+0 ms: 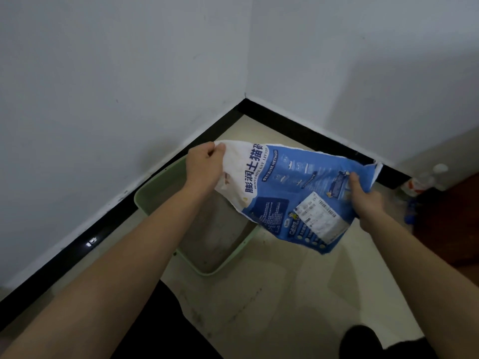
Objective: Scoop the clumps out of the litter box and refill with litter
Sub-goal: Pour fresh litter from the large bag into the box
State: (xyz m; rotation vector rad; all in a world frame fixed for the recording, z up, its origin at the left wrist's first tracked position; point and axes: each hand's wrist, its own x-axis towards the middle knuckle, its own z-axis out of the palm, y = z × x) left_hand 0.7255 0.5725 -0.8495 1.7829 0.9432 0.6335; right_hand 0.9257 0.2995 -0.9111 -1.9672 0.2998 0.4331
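Observation:
A pale green litter box (155, 193) sits on the floor in the room's corner, grey litter (217, 229) covering its bottom. Above it hangs a blue and white cat litter bag (282, 187), looking flat and limp. My left hand (204, 167) grips the bag's white end at the upper left. My right hand (363, 195) grips the blue end at the right. The bag covers the box's far right part. No scoop is in view.
White walls with a black baseboard (108, 218) meet just behind the box. At the right stand plastic bottles (425, 180) and a dark wooden piece of furniture (451, 224). Beige floor tiles (298, 294) spread in front. My dark-clad legs (368, 343) show at the bottom.

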